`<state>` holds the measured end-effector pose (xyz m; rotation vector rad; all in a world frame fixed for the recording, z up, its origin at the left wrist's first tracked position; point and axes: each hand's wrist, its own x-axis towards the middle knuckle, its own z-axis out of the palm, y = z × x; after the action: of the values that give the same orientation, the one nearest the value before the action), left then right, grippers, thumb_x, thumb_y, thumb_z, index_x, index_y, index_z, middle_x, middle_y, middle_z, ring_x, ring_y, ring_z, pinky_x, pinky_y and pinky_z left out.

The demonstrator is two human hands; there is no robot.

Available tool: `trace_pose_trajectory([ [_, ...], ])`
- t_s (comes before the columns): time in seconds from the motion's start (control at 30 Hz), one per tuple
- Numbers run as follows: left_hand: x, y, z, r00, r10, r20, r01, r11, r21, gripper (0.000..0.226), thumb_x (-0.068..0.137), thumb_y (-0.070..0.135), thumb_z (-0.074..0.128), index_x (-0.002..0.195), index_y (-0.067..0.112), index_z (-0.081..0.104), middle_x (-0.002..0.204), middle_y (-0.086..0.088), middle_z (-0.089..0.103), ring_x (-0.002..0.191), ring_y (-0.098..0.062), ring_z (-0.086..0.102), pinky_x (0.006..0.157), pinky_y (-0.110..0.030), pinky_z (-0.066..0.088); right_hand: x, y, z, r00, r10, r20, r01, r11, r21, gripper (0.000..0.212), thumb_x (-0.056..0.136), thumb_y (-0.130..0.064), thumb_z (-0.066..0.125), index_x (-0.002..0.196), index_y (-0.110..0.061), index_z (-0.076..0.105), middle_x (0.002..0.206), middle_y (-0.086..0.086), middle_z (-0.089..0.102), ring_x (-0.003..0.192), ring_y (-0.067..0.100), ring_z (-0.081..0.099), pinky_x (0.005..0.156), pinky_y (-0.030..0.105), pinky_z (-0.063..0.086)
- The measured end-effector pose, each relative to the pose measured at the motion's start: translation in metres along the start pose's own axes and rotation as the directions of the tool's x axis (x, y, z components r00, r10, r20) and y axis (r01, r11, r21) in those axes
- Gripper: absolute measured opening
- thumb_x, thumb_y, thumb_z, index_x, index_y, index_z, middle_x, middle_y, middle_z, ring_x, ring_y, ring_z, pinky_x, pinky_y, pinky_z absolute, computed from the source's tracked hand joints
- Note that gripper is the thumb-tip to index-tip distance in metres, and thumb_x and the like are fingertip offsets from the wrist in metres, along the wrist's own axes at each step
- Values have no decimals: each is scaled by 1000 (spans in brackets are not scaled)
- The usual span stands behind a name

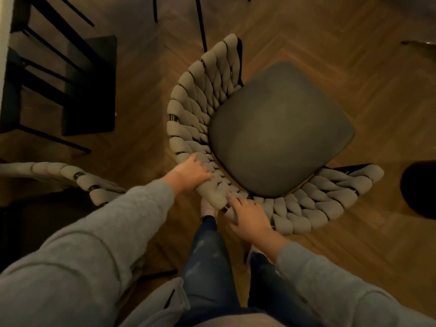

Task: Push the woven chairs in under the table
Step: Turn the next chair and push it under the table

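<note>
1. Herringbone wooden floor [306, 38] fills a dim room, seen from above by a person standing in a grey sweatshirt and jeans.
2. At the centre stands a woven chair [280, 131], its dark seat cushion wrapped by a curved backrest of thick padded weave.
3. Left hand [191, 173] grips the backrest rim at 9 o'clock from the frame's centre, fingers curled over the weave.
4. Right hand [250, 220] rests on the rim at 6 o'clock, fingers spread; whether it has closed its grip is unclear.
5. Part of a second woven chair [70, 175] shows at the left edge.
6. Thin black legs [200, 20] at 12 o'clock may belong to the table; its top is out of view.
7. Judged step: taking hold of the chair; next it likely needs turning and sliding toward those legs.
</note>
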<state>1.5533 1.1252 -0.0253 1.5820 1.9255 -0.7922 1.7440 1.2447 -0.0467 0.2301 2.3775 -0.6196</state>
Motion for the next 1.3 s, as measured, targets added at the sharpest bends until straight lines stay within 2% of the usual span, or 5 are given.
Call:
trace_pose_trajectory([
  [0.1,7,-48,-2,999,30,45,-34,996,86,55,94,25,53,146,24,36,146,-8,44,139,-30,33,118,-57,11,24,-40,3,990,115,-86,-103,985,141,78,92,-29,58,154,-22,12,149,7,36,132,29,42,108,41,36],
  [0.3,15,-64,-9,988,133,80,-139,987,85,40,91,29,48,130,22,53,125,-5,59,113,-27,56,101,-50,35,39,-50,-8,984,178,-25,-175,981,85,76,96,-16,49,155,-28,3,143,9,40,112,31,57,86,40,48],
  [0.47,22,-65,-9,989,117,89,-122,991,51,34,92,29,50,124,19,58,118,-6,63,109,-27,58,104,-55,31,38,-46,-21,985,171,4,-171,984,46,75,97,-10,43,156,-29,1,146,8,41,110,29,58,87,38,48],
  [1.0,101,-43,-99,990,-135,34,139,972,-189,28,90,33,52,113,20,61,98,-2,64,95,-22,60,97,-47,39,65,108,-138,999,-5,-51,-6,976,-219,63,99,-17,43,153,-37,17,137,3,54,112,24,60,86,34,48],
  [1.3,146,-53,-138,973,-226,52,227,888,-400,58,86,46,59,138,27,44,129,-2,58,115,-24,55,98,-41,43,116,189,-228,997,-81,-18,68,922,-381,49,94,-19,50,142,-26,40,127,6,60,112,27,59,88,38,48],
])
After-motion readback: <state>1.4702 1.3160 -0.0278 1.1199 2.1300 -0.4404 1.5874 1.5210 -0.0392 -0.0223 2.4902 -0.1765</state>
